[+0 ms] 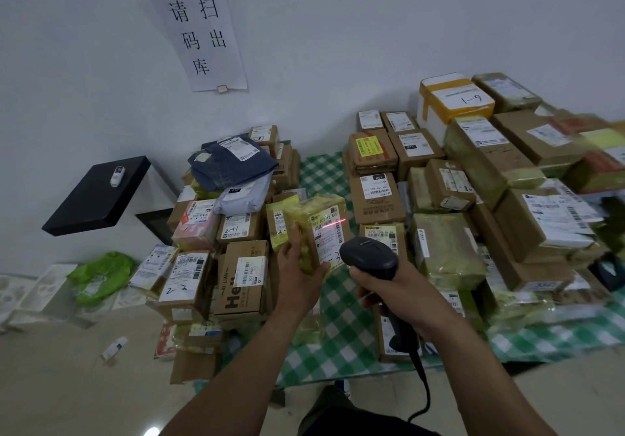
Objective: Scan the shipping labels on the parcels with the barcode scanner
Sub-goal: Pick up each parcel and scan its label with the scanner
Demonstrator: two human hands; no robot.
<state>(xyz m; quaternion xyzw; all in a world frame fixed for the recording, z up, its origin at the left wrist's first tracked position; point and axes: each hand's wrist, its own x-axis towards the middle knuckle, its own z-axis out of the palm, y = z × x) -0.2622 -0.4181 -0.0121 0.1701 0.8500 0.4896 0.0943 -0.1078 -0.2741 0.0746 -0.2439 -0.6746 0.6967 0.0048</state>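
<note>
While the left hand is gripping a yellow-taped parcel upright over the middle of the table, the right hand is clutching the barcode scanner, casting a red line across the shipping label. Both forearms are reaching forward. Other parcels are lying piled along its left and right edges.
</note>
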